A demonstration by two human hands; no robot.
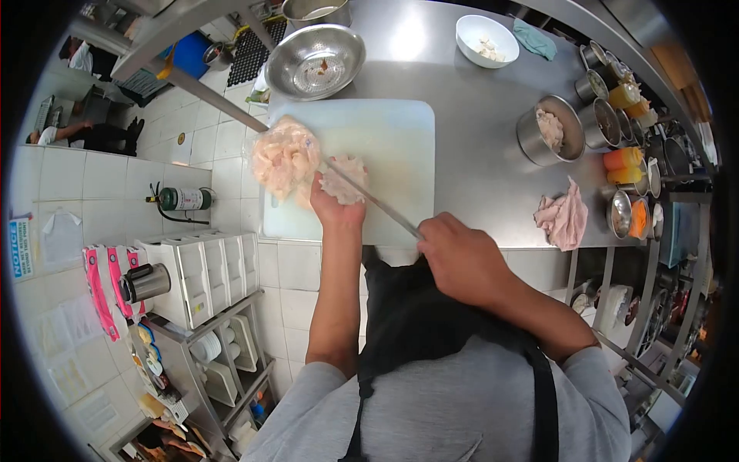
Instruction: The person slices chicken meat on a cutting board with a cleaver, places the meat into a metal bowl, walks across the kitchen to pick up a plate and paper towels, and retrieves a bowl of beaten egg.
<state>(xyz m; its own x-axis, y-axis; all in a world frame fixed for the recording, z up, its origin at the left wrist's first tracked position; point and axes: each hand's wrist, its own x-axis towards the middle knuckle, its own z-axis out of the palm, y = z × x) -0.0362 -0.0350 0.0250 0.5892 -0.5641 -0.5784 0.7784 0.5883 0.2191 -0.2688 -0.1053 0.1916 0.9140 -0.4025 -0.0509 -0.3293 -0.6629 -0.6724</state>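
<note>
My left hand (pixel 337 209) is closed around a flattened piece of raw chicken (pixel 346 175) above the white cutting board (pixel 408 135). In a fist, my right hand (pixel 466 256) grips the handle of a long knife (pixel 389 208). Its blade slants up and to the left across the chicken piece, its tip near a clear plastic bag of raw chicken (pixel 285 154). That bag lies on the board's left side, against my left fingers. How deep the blade is in the meat, I cannot tell.
A perforated steel bowl (pixel 315 61) stands behind the board. Farther right are a white bowl (pixel 486 42) with pale pieces, a steel pot (pixel 550 131) holding meat, and a pink cloth (pixel 562 215). Pots and sauce bottles (pixel 623 159) line the right edge. A metal post (pixel 219 100) rises at left.
</note>
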